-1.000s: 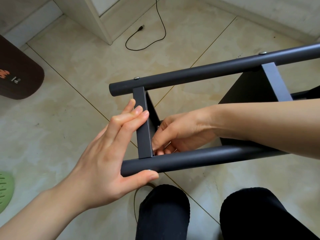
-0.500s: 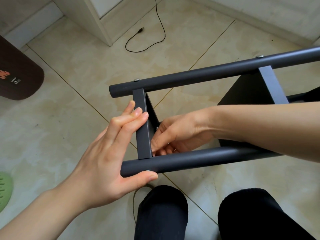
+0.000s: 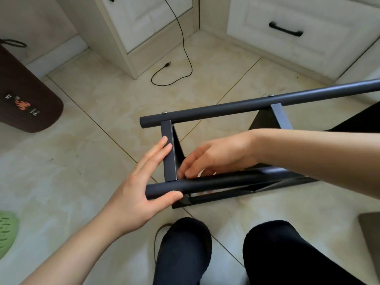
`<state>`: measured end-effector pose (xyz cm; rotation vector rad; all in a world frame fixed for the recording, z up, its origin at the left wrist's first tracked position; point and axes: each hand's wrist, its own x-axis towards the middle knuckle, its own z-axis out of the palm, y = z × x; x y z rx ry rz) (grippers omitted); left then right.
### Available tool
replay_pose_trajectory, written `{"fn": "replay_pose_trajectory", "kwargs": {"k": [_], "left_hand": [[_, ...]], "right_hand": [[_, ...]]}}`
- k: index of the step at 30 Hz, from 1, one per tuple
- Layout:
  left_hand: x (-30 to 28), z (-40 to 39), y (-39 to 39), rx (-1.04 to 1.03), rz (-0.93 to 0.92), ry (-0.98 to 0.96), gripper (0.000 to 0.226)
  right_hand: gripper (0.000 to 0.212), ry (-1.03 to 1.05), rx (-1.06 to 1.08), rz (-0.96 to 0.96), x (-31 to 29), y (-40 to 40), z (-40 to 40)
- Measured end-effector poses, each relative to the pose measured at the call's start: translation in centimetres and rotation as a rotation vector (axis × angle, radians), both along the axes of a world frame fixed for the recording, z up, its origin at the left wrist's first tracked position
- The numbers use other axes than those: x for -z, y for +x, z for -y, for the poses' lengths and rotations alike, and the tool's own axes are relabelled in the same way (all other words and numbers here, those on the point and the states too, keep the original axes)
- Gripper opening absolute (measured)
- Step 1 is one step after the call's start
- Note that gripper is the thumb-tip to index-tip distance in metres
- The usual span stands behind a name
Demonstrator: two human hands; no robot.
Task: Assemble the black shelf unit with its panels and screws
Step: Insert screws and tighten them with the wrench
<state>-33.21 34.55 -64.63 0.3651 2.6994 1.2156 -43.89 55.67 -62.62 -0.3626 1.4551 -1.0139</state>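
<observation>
Tipped further back from the earlier view, baring cabinet drawers (image 3: 285, 29). Black shelf unit (image 3: 226, 182) lying on the floor. Left hand (image 3: 141, 188) flat against end panel (image 3: 169, 153), fingers straight. Right hand (image 3: 216, 157) inside, grip unclear.

black shelf unit (image 3: 226, 111) | lying sideways on floor | 2 round tubes joined by flat panels
</observation>
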Motion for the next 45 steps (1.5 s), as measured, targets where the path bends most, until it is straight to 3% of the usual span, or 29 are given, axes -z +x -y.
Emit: {"fn": "replay_pose_trajectory", "kwargs": {"k": [5, 8, 10, 12, 14, 20, 26, 32, 40, 45], "left_hand": [[0.5, -1.4, 2.0, -0.315, 0.118, 0.298, 0.093], [1.9, -2.0, 3.1, -0.484, 0.233, 0.500, 0.082], [2.9, -2.4, 3.6, -0.531, 0.328, 0.615, 0.066], [3.8, -2.9, 4.1, -0.523, 0.405, 0.658, 0.071], [4.6, -3.4, 4.4, -0.513, 0.441, 0.589, 0.087], [5.1, -5.5, 3.2, -0.572, 0.353, 0.468, 0.074], [5.2, -6.1, 2.4, -0.569, 0.363, 0.304, 0.045], [4.3, -6.0, 2.0, -0.610, 0.371, 0.314, 0.022], [-1.8, -4.3, -0.4, -0.590, 0.114, 0.314, 0.055], [-8.0, -4.9, -1.0, -0.556, -0.119, 0.280, 0.057]], "right_hand": [[0.027, 0.120, -0.089, -0.360, -3.1, 1.4, -0.7], [0.024, 0.213, -0.132, -0.601, -3.9, 2.8, -0.9], [0.027, 0.297, -0.144, -0.729, -3.8, 3.8, -1.2], [0.030, 0.362, -0.163, -0.827, -3.4, 4.7, -1.7], [0.031, 0.347, -0.130, -0.865, -3.1, 5.2, -2.3], [0.032, 0.257, -0.068, -0.875, -2.7, 5.8, -2.7], [0.025, 0.315, -0.032, -1.003, -2.1, 6.0, -3.0], [0.031, 0.319, -0.012, -1.086, -3.0, 5.7, -2.9], [0.042, 0.221, 0.158, -1.133, -8.4, 3.7, -2.0], [0.039, 0.052, 0.250, -1.196, -13.1, 2.6, -3.2]]}}
